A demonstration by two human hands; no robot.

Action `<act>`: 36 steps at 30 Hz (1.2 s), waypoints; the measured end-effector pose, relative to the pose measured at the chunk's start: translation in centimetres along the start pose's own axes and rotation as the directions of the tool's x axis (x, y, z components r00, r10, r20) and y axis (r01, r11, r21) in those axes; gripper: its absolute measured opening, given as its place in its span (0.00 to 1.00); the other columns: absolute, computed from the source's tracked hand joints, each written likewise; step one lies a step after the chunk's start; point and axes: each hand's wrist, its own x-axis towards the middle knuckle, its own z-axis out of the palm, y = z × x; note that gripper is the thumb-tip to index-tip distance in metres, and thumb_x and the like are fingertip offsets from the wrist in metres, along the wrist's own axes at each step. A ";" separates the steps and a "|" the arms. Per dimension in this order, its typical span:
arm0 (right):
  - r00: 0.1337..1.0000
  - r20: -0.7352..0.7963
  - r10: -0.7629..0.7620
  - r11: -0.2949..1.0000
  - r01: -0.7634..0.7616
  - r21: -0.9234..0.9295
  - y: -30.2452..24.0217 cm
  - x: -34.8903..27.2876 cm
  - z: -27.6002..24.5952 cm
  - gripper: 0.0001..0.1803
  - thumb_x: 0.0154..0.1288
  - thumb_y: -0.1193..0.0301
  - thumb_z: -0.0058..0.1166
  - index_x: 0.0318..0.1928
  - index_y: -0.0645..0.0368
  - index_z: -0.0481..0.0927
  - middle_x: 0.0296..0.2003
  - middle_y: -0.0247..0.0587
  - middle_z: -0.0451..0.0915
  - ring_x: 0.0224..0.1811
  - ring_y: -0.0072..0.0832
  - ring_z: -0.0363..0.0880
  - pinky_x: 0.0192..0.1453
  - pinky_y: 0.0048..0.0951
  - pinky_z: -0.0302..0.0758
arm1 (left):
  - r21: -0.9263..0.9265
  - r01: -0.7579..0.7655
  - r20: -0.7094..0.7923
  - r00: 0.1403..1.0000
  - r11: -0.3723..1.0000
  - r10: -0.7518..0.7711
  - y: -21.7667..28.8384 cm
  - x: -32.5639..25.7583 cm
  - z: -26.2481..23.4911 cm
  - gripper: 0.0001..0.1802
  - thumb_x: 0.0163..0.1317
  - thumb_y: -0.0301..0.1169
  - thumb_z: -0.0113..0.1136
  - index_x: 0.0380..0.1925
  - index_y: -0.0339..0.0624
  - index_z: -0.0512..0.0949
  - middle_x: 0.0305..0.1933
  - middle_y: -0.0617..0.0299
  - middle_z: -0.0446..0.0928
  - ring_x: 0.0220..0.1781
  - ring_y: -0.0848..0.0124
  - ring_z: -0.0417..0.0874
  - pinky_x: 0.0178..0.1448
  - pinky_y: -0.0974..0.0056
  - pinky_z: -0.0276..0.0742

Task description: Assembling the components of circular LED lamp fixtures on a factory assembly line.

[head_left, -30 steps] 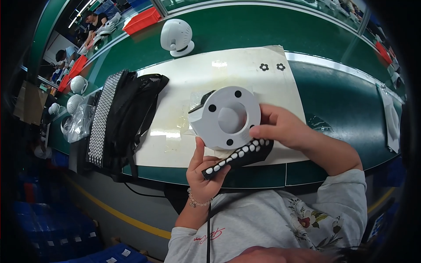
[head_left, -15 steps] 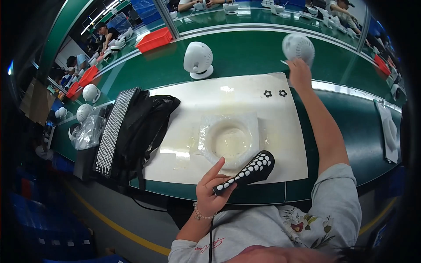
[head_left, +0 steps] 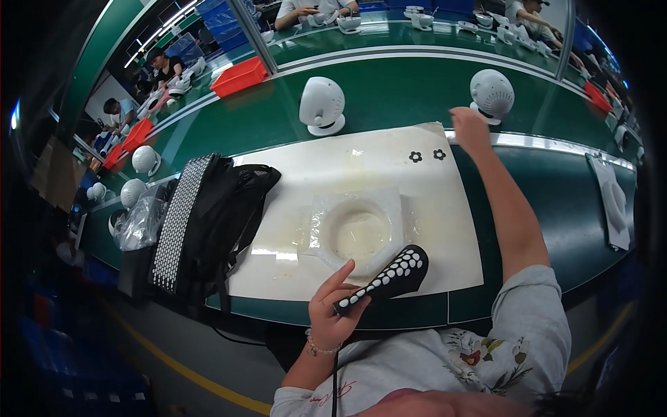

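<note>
My left hand (head_left: 330, 306) is closed round the narrow end of a black piece with white oval dots (head_left: 392, 276). Its index finger points up, and the piece's wide end leans over the front rim of a padded, plastic-wrapped ring holder (head_left: 321, 222). At the far right, my right hand (head_left: 472, 131) is beside the base of a white rounded device with slots (head_left: 492, 94), which stands upright on a round foot. The hand's fingers are mostly turned from view, so whether they hold anything is hidden. A similar white device (head_left: 322, 104) stands further left.
A white board (head_left: 285, 229) lies under the holder, with two black flower-shaped pieces (head_left: 415, 157) on it. A black bag (head_left: 222, 201) with a white-dotted panel is at the left. Red bins (head_left: 238, 76) and co-workers (head_left: 167, 66) are beyond. A white tray-like piece (head_left: 611, 201) lies right.
The far-right white device, blurred by motion at my right hand before, now stands still on its foot. My right hand has come slightly away from it. The left hand keeps its hold.
</note>
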 end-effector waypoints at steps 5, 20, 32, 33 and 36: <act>0.889 0.381 -0.254 0.809 -0.021 0.588 -13.2 2.3 0.4 0.13 0.57 0.64 0.43 0.38 0.56 0.76 0.40 0.41 0.75 0.44 0.37 0.71 0.48 0.30 0.67 | 0.019 0.004 0.032 0.999 1.000 -0.004 0.2 0.3 -0.3 0.09 0.42 0.21 0.62 0.22 0.33 0.71 0.46 0.45 0.71 0.32 0.70 0.77 0.38 0.70 0.71; 0.883 0.450 -0.132 0.965 0.010 0.262 -20.3 6.0 7.1 0.28 0.54 0.54 0.46 0.54 0.51 0.63 0.53 0.44 0.64 0.57 0.39 0.59 0.58 0.40 0.55 | -0.014 0.066 0.037 0.997 0.998 -0.065 0.4 0.3 -0.9 0.08 0.43 0.19 0.61 0.23 0.33 0.71 0.40 0.49 0.74 0.38 0.66 0.77 0.42 0.68 0.70; 0.911 0.392 -0.130 0.249 -0.352 0.902 -19.7 1.5 -8.6 0.13 0.58 0.63 0.49 0.37 0.59 0.72 0.27 0.29 0.73 0.24 0.11 0.66 0.28 0.14 0.64 | -0.028 0.022 0.068 0.997 0.999 -0.020 0.2 0.3 -1.0 0.08 0.41 0.18 0.61 0.23 0.33 0.71 0.37 0.51 0.76 0.37 0.64 0.78 0.40 0.68 0.72; 0.907 0.402 -0.125 0.252 -0.363 0.897 -20.4 0.3 -10.0 0.13 0.58 0.63 0.49 0.37 0.59 0.72 0.27 0.29 0.73 0.24 0.11 0.66 0.28 0.14 0.64 | -0.002 -0.008 0.093 0.996 1.000 0.009 0.3 0.3 -1.1 0.09 0.41 0.18 0.61 0.24 0.34 0.72 0.37 0.52 0.76 0.36 0.64 0.78 0.40 0.68 0.73; 0.796 0.554 -0.245 0.281 -0.488 0.826 -22.5 -2.5 -12.1 0.14 0.59 0.65 0.48 0.43 0.59 0.70 0.29 0.29 0.73 0.25 0.11 0.66 0.29 0.14 0.65 | -0.033 0.036 0.081 0.996 0.999 -0.033 0.2 0.0 -1.2 0.09 0.41 0.18 0.61 0.24 0.34 0.72 0.36 0.53 0.76 0.36 0.64 0.78 0.40 0.68 0.72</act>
